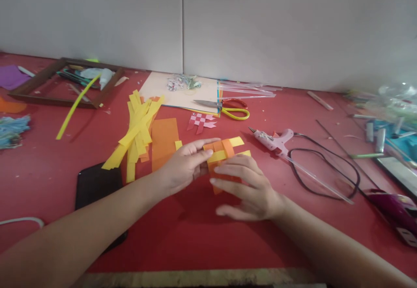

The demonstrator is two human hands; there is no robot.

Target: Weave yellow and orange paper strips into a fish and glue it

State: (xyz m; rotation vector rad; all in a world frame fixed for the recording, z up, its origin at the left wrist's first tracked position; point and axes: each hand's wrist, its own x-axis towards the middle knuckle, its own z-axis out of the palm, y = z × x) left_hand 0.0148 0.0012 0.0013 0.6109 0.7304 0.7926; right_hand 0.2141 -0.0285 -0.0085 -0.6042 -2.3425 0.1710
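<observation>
A small piece of woven orange and yellow paper strips (pixel 219 155) is held above the red table. My left hand (pixel 190 162) pinches its left edge, thumb on top and fingers behind. Over its lower right part lies my right hand (pixel 247 188), fingers spread and thumb apart, hiding some of the weave; whether the fingertips press on it I cannot tell. Yellow strip ends stick out on the right side. An orange paper sheet (pixel 164 138) and a heap of yellow paper strips (pixel 138 131) lie left of my hands. Beyond them rests a pink checkered paper fish (pixel 201 120).
Scissors (pixel 234 109) lie on a cream sheet's (pixel 153 86) edge. At right is a pink glue gun (pixel 273 140) with a looped black cord. A black phone-like object (pixel 94 188) sits under my left forearm. A brown frame (pixel 52 101) holds tools at back left.
</observation>
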